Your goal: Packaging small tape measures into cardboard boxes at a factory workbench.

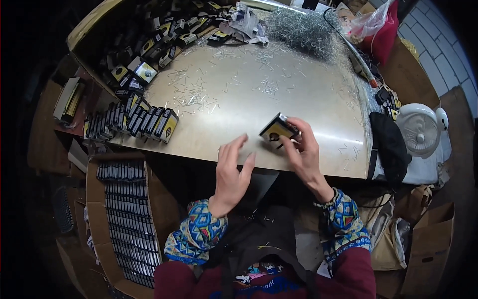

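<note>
My right hand (303,149) sits right of centre in the frame, its grip closed around a small black and yellow box (278,130), fingers over the top edge and thumb beneath; the box is tilted, raised just off the desk (239,99) near its front edge; my left hand (231,172) hovers left of it at the desk's near edge, fingers spread and released, holding nothing, close to the box but not touching it.

At the left of the frame a row of like boxes (132,122) stands packed side by side on the desk's left edge; above them, in the upper left, a loose heap of more boxes (159,42) runs along the back; thin metal staples (199,89) lie scattered across the pale surface, and a thick pile of staples (303,30) sits at the upper centre.

In the lower left a cardboard carton (94,199) on the floor holds dark boxes stacked in tight rows; at the right edge a small white fan (420,129) stands beside a black pouch (391,147); a red bag (386,35) lies in the upper right; my patterned sleeves (196,236) enter from the lower edge.
</note>
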A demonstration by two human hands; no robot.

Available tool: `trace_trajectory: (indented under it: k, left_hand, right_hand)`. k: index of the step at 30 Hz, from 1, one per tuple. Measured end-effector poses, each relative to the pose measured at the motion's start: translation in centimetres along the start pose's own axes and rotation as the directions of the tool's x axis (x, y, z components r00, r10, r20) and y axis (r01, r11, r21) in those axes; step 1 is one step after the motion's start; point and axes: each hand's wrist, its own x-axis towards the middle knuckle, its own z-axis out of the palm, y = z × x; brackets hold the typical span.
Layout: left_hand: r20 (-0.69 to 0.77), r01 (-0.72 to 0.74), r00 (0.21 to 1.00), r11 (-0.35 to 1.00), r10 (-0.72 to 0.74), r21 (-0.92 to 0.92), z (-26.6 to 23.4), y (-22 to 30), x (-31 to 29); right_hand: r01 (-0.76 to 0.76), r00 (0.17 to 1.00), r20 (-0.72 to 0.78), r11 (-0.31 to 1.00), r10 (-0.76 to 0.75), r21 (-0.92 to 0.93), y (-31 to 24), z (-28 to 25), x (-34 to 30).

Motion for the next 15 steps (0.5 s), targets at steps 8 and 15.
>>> trace_trajectory:
  k: [8,15]
  left_hand:
    - [-0.1,0.051,0.994,0.98,-0.032,0.194,-5.2,-2.2,3.8]
    - [-0.012,-0.171,0.972,0.745,0.233,0.645,-15.0,-4.7,8.7]
  right_hand:
    - [-0.044,0.983,0.182,0.997,0.033,0.061,-1.1,2.9,1.8]
    - [0.415,0.908,0.355,0.574,-0.22,-0.706,8.9,2.0,13.1]
